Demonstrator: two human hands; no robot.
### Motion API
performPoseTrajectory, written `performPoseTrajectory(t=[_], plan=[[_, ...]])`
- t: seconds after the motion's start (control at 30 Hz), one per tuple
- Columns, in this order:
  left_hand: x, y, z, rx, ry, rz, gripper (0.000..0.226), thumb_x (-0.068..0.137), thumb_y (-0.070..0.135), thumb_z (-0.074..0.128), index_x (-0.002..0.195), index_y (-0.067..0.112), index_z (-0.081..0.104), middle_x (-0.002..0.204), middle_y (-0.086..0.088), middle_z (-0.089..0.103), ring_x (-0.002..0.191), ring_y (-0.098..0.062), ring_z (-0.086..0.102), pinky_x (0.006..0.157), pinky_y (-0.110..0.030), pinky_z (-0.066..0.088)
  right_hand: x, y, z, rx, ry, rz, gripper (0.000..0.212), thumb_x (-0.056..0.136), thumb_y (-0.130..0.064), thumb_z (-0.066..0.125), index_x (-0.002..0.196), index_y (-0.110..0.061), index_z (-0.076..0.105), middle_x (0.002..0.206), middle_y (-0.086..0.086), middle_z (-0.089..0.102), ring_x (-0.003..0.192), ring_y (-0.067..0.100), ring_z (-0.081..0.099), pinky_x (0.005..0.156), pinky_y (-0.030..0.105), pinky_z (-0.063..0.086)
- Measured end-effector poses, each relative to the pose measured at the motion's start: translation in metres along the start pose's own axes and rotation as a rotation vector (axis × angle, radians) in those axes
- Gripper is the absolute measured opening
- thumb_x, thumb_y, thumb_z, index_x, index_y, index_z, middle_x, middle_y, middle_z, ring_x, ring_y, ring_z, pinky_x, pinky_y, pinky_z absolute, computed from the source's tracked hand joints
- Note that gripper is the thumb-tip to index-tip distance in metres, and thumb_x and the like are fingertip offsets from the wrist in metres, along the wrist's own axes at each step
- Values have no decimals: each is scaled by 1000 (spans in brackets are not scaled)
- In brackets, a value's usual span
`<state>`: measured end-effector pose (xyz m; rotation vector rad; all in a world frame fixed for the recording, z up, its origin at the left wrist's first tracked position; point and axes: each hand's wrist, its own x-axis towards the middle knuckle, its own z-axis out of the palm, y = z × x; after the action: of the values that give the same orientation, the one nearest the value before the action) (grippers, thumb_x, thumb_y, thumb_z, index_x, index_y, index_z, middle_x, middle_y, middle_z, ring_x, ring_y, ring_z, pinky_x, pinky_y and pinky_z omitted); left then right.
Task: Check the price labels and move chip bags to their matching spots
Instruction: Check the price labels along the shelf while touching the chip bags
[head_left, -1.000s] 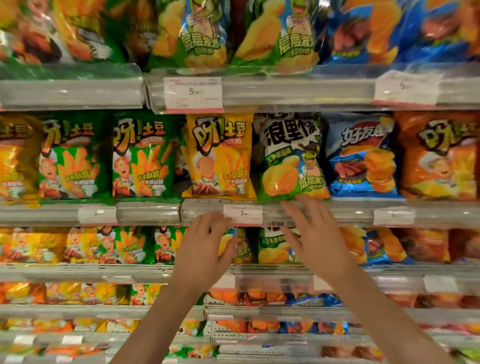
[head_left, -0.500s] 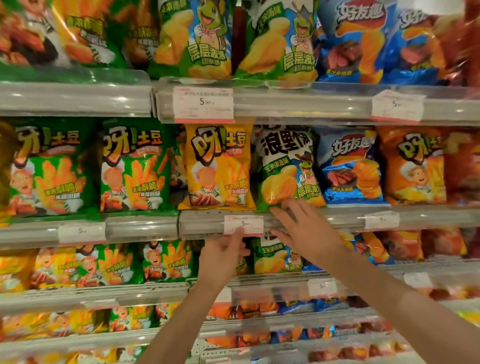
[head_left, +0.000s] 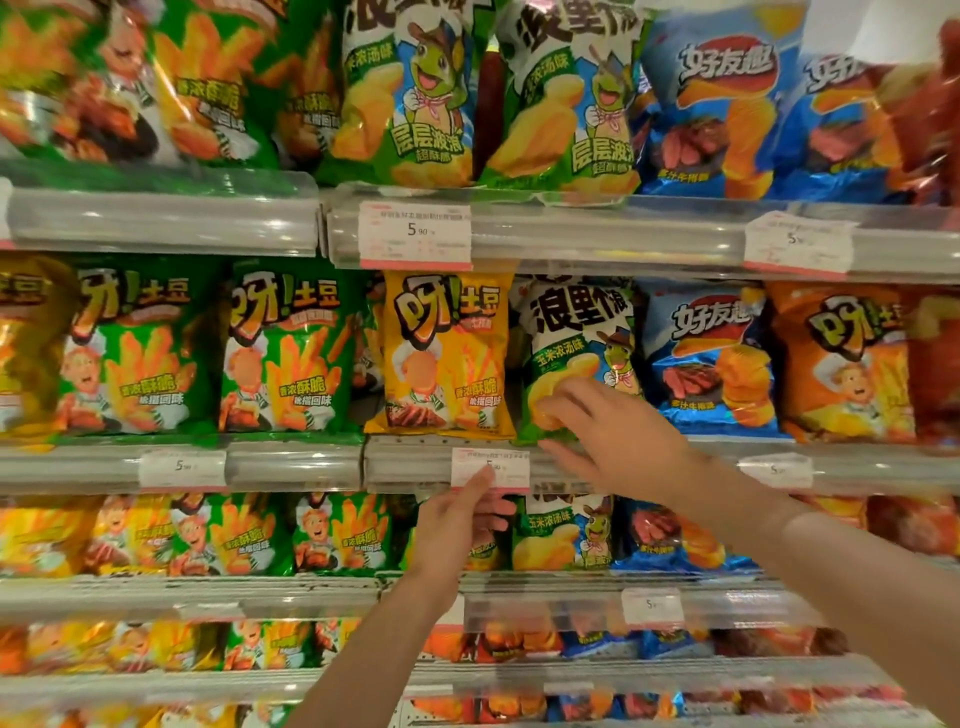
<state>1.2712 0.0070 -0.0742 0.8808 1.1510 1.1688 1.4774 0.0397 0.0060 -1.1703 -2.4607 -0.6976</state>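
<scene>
On the middle shelf a green-and-white chip bag with a turtle figure (head_left: 574, 332) stands between a yellow fries bag (head_left: 447, 358) and a blue bag (head_left: 711, 358). My right hand (head_left: 618, 436) has its fingers over the turtle bag's lower edge and its thumb under it, at the shelf rail. My left hand (head_left: 457, 525) is below the rail. Its index finger is stretched up onto the white price label (head_left: 491, 470) reading 5.90, and its other fingers are curled.
Green fries bags (head_left: 280, 353) fill the shelf's left, and an orange bag (head_left: 841, 364) stands at the right. The shelf above holds two turtle bags (head_left: 415, 104) over another 5.90 label (head_left: 414, 236). Lower shelves hold several more bags. Clear plastic rails (head_left: 296, 465) front each shelf.
My view has moved closer to the shelf. My right hand rose from the rail onto the turtle bag's lower edge. My left hand closed and its index finger came up onto the price label.
</scene>
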Motion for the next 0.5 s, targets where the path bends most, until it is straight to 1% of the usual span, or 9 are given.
performPoseTrajectory(t=[0.07,0.1,0.17,0.23,0.3,0.37,0.43,0.5], plan=[[0,-1,1,7,4,12,43,94,41,67,90,0,79,86,-17,80,74,-23,69,84,-41,55,24,-4,-11,179,45,175,50,99,-51,49,135,-17,54,126,7,56,101,22,63,77,34,56],[0,-1,1,8,7,18,43,94,41,67,89,0,79,86,-17,80,74,-23,69,85,-42,55,36,-7,-14,270,64,258,54,98,-53,51,141,-19,49,132,6,55,101,19,63,81,32,53],[0,-2,1,13,13,21,43,95,41,67,90,0,79,85,-17,80,74,-23,69,85,-43,55,59,-13,-16,429,57,380,68,94,-57,57,150,-25,36,141,4,52,97,14,64,80,31,53],[0,-2,0,16,16,21,43,95,41,67,90,1,79,85,-17,80,74,-23,69,86,-45,55,77,-17,-10,601,3,463,84,89,-60,62,156,-29,22,146,1,50,101,14,65,85,38,57],[0,-3,0,16,15,26,42,95,41,67,89,2,79,84,-16,80,73,-22,69,84,-44,55,88,-19,-5,786,-24,506,94,83,-63,66,156,-41,11,148,0,50,113,19,64,94,46,57],[0,-2,0,22,15,28,42,95,42,66,88,3,80,83,-15,80,71,-20,68,79,-40,54,94,-20,0,888,-16,495,93,81,-64,65,152,-52,7,150,0,49,122,23,60,101,50,53],[0,-2,0,30,11,23,42,95,43,66,88,4,80,84,-14,80,71,-19,68,77,-37,53,96,-23,5,934,1,472,83,87,-53,66,152,-49,13,154,0,43,132,22,52,110,48,46],[-1,-1,-1,32,6,20,42,95,43,66,87,5,80,83,-13,80,71,-18,68,76,-36,53,98,-26,10,960,13,471,69,95,-43,64,150,-43,23,153,1,44,133,21,50,112,46,44]])
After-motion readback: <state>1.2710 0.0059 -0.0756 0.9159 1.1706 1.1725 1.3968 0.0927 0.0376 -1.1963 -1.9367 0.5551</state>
